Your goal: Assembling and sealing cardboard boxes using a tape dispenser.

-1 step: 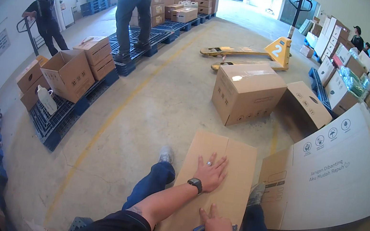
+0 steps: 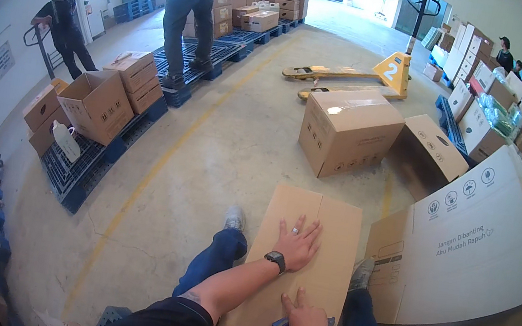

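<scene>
Between my legs a flat brown cardboard piece (image 2: 337,243), with a crease running along it, reaches from my lap toward the floor. My left hand (image 2: 297,245) lies on it palm down, fingers spread, with a ring and a dark wristwatch on that arm. Closer to me, my right hand (image 2: 307,325) is closed around a blue tape dispenser (image 2: 281,324) with a tan tape roll. Two of its fingers stretch forward over the cardboard. The palm side of this hand is hidden, as is the dispenser's cutting edge.
Ahead stand a taped carton (image 2: 350,136), another carton on its side (image 2: 430,152) and a yellow pallet jack (image 2: 391,74). A large white printed cardboard box (image 2: 475,251) leans at my right. Left, a blue pallet (image 2: 77,178) bears cartons and a white jug (image 2: 66,141). Several people are around.
</scene>
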{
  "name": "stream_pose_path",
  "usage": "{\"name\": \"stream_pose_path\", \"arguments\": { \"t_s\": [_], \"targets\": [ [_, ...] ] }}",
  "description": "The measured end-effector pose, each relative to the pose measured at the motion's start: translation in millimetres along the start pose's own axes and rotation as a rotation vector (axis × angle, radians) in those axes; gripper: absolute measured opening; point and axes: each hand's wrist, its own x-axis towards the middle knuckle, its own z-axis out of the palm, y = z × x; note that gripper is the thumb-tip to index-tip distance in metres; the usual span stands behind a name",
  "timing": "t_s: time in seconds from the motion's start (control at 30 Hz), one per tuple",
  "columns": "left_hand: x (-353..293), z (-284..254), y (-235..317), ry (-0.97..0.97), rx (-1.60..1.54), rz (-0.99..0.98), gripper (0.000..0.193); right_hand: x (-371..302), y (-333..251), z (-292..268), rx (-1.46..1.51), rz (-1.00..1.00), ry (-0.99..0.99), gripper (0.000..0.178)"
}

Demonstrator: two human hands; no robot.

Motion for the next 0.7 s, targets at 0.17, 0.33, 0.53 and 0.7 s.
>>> {"name": "stream_pose_path", "arguments": {
  "t_s": [0.17, 0.33, 0.53, 0.7],
  "targets": [
    [-0.6, 1.0, -0.2, 0.008, -0.025, 0.001, 0.066, 0.6, -1.5, -1.4, 0.002, 0.007, -0.031, 0.055],
    [-0.8, 0.4, 0.0, 0.007, -0.019, 0.001, 0.066, 1.5, -2.6, 0.6, 0.000, 0.010, -0.026, 0.055],
    [-0.3, 2.7, -0.7, 0.003, -0.001, 0.001, 0.066, 2.7, -3.2, 3.4, 0.014, 0.013, -0.017, 0.054],
    [-1.7, 2.8, -0.1, 0.020, 0.017, 0.001, 0.066, 4.0, -2.7, 5.6, 0.015, 0.020, -0.031, 0.055]
  ]
}}
